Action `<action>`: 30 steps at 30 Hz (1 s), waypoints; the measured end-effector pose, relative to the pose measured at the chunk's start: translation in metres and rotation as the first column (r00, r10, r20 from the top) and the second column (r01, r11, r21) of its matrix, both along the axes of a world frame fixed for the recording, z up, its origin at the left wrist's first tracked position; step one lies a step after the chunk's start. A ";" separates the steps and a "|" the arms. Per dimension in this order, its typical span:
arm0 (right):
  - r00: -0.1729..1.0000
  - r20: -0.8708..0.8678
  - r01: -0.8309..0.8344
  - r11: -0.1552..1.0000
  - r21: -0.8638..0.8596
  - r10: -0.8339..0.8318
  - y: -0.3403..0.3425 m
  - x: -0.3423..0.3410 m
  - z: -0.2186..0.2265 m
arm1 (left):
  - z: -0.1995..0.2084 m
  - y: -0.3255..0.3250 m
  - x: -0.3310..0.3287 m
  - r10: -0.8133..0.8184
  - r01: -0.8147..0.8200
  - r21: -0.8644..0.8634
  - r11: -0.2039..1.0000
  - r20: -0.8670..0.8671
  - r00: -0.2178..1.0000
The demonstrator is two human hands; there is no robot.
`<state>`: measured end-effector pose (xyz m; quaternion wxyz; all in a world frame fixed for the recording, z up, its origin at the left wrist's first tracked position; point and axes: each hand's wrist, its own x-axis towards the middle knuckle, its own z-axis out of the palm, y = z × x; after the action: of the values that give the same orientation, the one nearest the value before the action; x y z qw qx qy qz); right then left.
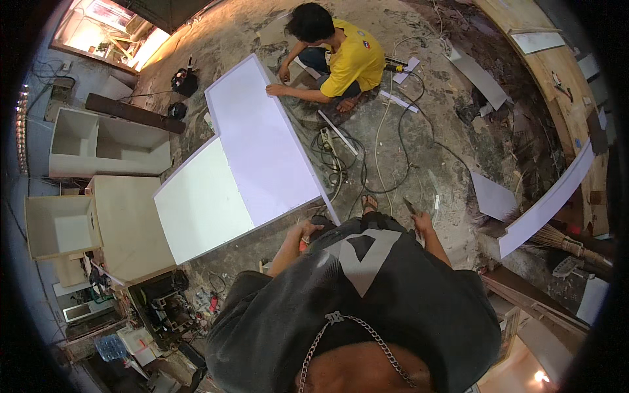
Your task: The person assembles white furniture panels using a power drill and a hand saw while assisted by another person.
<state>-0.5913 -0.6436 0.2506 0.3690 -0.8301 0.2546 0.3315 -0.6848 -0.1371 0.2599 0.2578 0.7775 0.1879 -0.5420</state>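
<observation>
My right hand (424, 224) is closed around a short dark tool with a pointed, blade-like end (409, 207); its exact kind is unclear. Beside my knee, my left hand (304, 232) has its fingers curled. Under it shows a small bit of orange-red, too small to name. In front of me lies a large L-shaped white panel (262, 144) with raised edging; a paler section (203, 203) makes up its left part. A narrow strip (329, 208) sticks out past its near right corner, close to my left hand.
Across the panel squats a person in a yellow shirt (357, 60), one hand on its edge. Cables (406, 157) and offcuts (339, 133) lie on the floor. Cabinet boxes (111, 141) stand left. A long white strip (547, 196) and a broom (570, 245) are at right.
</observation>
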 end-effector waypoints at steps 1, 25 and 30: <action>1.000 -0.011 0.002 0.999 0.038 -0.002 0.002 0.006 -0.008 | 0.009 0.007 -0.002 0.003 -0.003 0.014 1.000 0.010 1.000; 0.980 -0.161 -0.102 0.992 0.076 0.114 0.006 -0.011 0.039 | -0.005 0.029 -0.017 -0.673 0.697 0.044 0.716 0.313 0.671; 0.993 -0.105 -0.047 0.995 0.089 0.056 -0.009 0.000 0.025 | 0.029 -0.009 -0.002 -0.058 0.042 0.136 0.990 0.122 0.991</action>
<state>-0.5910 -0.6529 0.2754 0.3816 -0.8006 0.2382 0.3958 -0.6869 -0.1458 0.2891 0.2030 0.8300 0.1875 -0.4846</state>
